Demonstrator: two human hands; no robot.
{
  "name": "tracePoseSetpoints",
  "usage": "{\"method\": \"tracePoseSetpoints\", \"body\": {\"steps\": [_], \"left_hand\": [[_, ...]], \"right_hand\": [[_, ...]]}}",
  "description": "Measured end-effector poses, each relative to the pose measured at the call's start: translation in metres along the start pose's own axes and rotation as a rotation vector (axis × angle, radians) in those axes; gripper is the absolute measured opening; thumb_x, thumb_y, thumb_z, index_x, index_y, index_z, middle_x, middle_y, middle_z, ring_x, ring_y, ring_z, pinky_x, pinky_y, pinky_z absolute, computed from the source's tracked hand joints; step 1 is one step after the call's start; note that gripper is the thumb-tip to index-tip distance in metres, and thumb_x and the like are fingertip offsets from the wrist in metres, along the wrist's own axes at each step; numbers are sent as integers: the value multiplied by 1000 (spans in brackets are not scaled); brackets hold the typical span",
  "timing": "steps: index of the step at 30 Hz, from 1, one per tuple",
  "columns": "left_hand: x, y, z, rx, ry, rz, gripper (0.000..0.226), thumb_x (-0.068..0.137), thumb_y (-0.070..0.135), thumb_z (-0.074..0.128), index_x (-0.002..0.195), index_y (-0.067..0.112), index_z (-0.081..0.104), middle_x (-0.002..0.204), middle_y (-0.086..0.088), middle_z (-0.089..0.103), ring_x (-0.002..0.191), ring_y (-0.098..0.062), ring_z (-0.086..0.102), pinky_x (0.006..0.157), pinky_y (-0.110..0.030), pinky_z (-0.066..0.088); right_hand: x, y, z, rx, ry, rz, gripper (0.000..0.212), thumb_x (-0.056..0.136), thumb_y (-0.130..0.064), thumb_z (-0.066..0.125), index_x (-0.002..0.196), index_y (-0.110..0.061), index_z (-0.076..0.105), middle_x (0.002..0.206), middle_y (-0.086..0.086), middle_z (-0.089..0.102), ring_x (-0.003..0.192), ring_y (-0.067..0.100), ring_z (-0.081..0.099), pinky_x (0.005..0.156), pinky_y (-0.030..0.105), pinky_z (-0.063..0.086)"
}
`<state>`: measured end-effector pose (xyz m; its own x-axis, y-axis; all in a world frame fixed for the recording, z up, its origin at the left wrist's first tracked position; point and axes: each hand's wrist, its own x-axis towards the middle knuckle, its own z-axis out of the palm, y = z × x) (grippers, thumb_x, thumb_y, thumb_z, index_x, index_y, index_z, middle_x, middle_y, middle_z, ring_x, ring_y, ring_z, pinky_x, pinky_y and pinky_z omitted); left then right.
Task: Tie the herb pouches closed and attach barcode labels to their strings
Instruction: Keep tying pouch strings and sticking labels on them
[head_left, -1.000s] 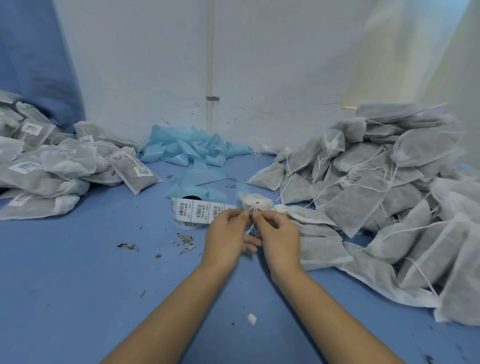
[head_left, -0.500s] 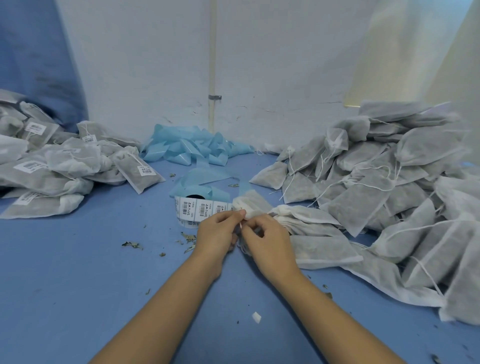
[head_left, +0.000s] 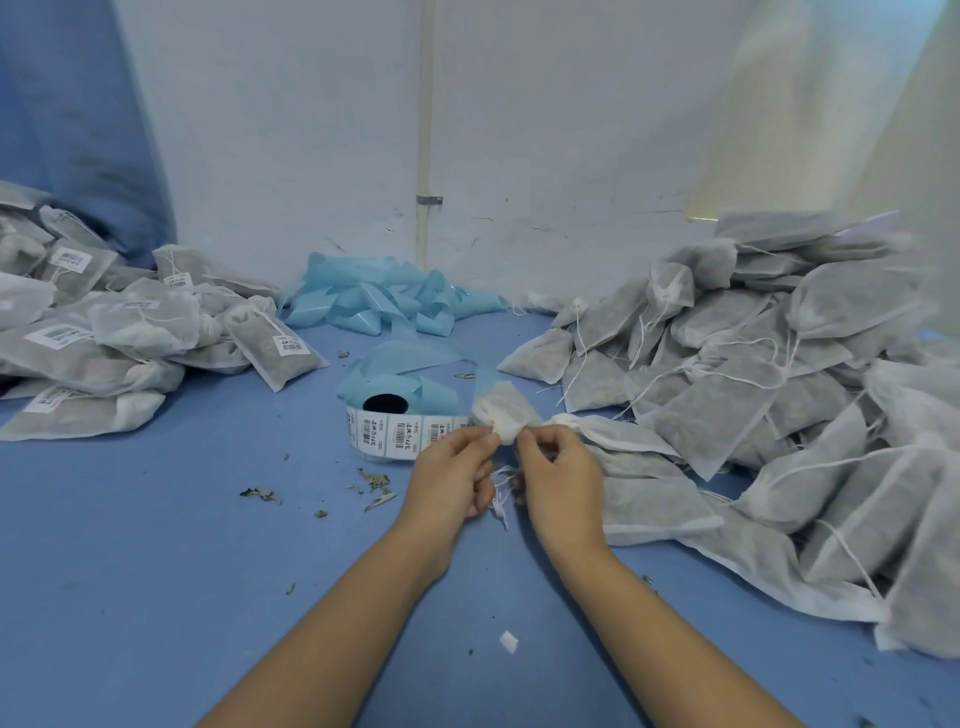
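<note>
- Left hand (head_left: 451, 475): fingers curled, thumb and forefinger pinching the gathered neck of a herb pouch (head_left: 505, 410) from its left side.
- Right hand (head_left: 558, 480): fingers curled, thumb and forefinger pinching at the same neck from the right; the two hands sit just beside each other, fingertips almost meeting.
- The pouch is held just above the fingertips of both hands, its body tilting up and away from them.
- White string (head_left: 501, 488): loose strands hang between the two palms, below the pinch point. Whether a knot is formed cannot be told.
- Barcode label roll (head_left: 402, 431): lies on the blue surface (head_left: 156, 545) just beyond the left hand, partly hidden behind its knuckles; printed labels face the viewer.
- Blue backing strip (head_left: 395, 364) trails from the roll, farther from the hands, to a heap of blue backing scraps (head_left: 384, 301) against the wall.
- Unlabelled pouch pile (head_left: 779, 374): well stacked to the right of the right hand, strings loose; the nearest pouches lie touching under that hand's far side.
- Labelled pouch pile (head_left: 104, 332): well apart to the left of the left hand, white barcode labels showing.
- Dried leaf fragments (head_left: 376, 488) lie scattered on the surface just left of the left hand.
- A small white scrap (head_left: 508, 642) lies on the surface between the forearms.
</note>
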<state>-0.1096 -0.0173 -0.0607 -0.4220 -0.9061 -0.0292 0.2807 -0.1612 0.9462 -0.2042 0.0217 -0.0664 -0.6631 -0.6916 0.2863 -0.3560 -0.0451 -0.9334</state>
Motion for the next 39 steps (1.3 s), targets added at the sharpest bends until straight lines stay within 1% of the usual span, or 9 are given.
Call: {"method": "tracePoseSetpoints", "body": {"steps": [4,8,13,17,25,29,33,36,39], "left_hand": [[1,0,-2,-58,-29,9,22,96,2,45,103,17,60,47,3,42,37,-10,39,35,-18,28],[1,-1,-1,8,-95,8,34,93,-3,40,113,16,59,48,-1,48,39,-11,44,36,-20,32],[0,-4,0,125,-101,40,39,92,-4,38,117,21,55,46,2,42,38,-11,40,37,-20,31],[-3,-2,6,160,-124,52,41,90,-8,34,115,17,56,41,12,34,37,-4,30,37,-16,25],[-5,2,14,234,-121,54,52,86,-11,30,109,28,57,38,14,32,35,-2,28,36,-14,26],[-6,-3,13,294,-81,119,42,89,-8,35,111,20,57,41,12,36,37,-4,32,39,-15,30],[-9,-13,9,518,37,259,11,94,12,51,93,19,59,53,4,47,50,-8,46,49,-18,37],[-7,-15,4,690,90,379,12,94,17,52,84,19,58,60,8,48,56,-2,46,53,-16,34],[-6,-11,-1,946,132,483,11,97,24,48,93,19,58,78,9,54,73,-4,51,64,-23,38]], "right_hand": [[-5,-2,0,-23,-108,0,35,94,-26,55,61,-16,61,61,-2,63,60,7,53,65,26,42],[-4,-4,-2,140,-203,30,23,89,-14,61,68,-18,67,57,-11,62,58,0,55,60,14,42],[0,-4,-6,342,-256,119,11,86,-5,62,77,-1,69,67,14,62,67,27,56,71,38,46],[0,-6,-7,422,-190,193,17,82,-1,63,69,-9,70,66,5,60,67,15,53,63,23,41],[6,-6,-14,568,-173,299,16,81,3,61,72,-7,68,70,6,54,64,12,44,62,23,35],[8,-5,-16,546,-218,269,15,87,0,56,78,-6,67,64,2,48,56,9,36,53,19,28],[10,-8,-21,623,-306,307,17,94,-7,48,85,-7,62,79,3,63,59,8,50,56,21,32],[10,-10,-23,658,-348,334,16,96,-9,46,87,-8,59,80,4,67,57,10,57,58,22,37],[9,-9,-21,656,-299,325,15,97,-8,46,87,-7,57,70,5,62,50,10,56,51,19,38]]}}
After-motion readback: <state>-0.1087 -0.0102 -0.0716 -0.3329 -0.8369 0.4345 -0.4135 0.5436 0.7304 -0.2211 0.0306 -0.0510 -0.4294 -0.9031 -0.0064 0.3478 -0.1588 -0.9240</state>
